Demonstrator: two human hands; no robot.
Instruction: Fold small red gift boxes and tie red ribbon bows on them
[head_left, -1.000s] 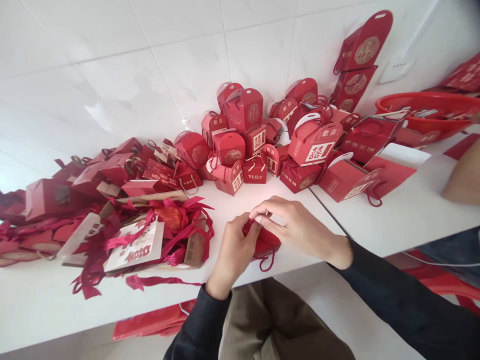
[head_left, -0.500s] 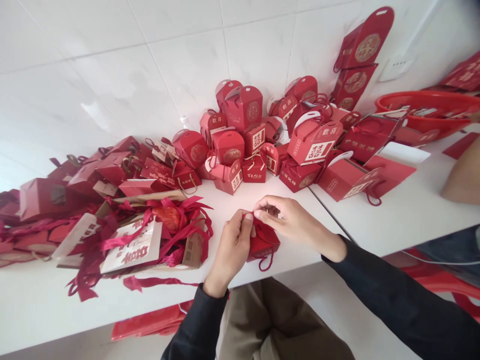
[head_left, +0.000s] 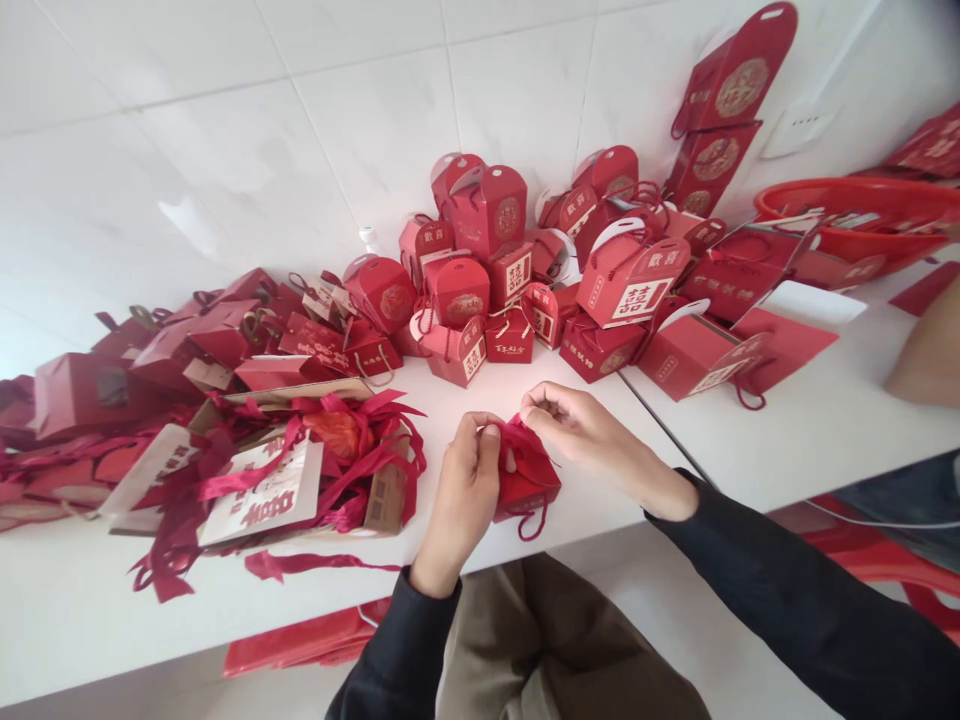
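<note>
A small red gift box (head_left: pixel 529 480) with a cord handle sits at the near edge of the white table (head_left: pixel 90 610). My left hand (head_left: pixel 465 490) pinches its top from the left side. My right hand (head_left: pixel 581 430) pinches the top from the right, fingers curled. The two hands have the top flaps pulled slightly apart, with a pale gap between them.
A pile of finished red gift boxes (head_left: pixel 510 270) stands against the tiled wall. Flat red boxes and loose red ribbons (head_left: pixel 300 470) lie to the left. A red basin (head_left: pixel 862 220) sits at the far right, beside another person's arm (head_left: pixel 930 350).
My hands have spread a little, opening the box top; a second ago they were close together over it. The box has stayed in place.
</note>
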